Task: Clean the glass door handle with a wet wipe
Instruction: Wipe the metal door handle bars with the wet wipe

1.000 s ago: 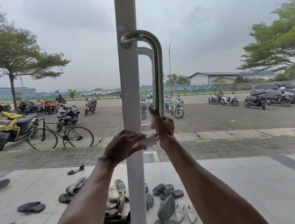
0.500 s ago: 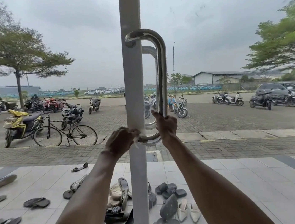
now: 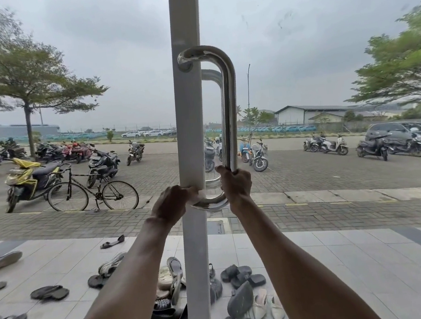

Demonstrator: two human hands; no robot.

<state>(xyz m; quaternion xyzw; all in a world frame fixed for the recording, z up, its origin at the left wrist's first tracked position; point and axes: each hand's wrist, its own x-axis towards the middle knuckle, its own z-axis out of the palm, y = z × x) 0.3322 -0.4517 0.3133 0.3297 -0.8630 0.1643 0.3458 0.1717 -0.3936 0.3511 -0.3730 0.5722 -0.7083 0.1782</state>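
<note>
Handle (image 3: 230, 104): R hand (image 3: 236, 185) grips it, L hand (image 3: 173, 203) pinches wipe (image 3: 200, 195).

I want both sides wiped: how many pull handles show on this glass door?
2. The near handle is on this side, right hand gripping its lower part, left hand holding the wipe at its bottom bend. The far handle sits behind the glass, partly hidden.

wet wipe (image 3: 199, 196) mostly hidden under left hand (image 3: 173, 203), tree (image 3: 7, 67) blurred

Chrome handle (image 3: 231, 103) upright — white wipe (image 3: 199, 195) at btm bend.
</note>
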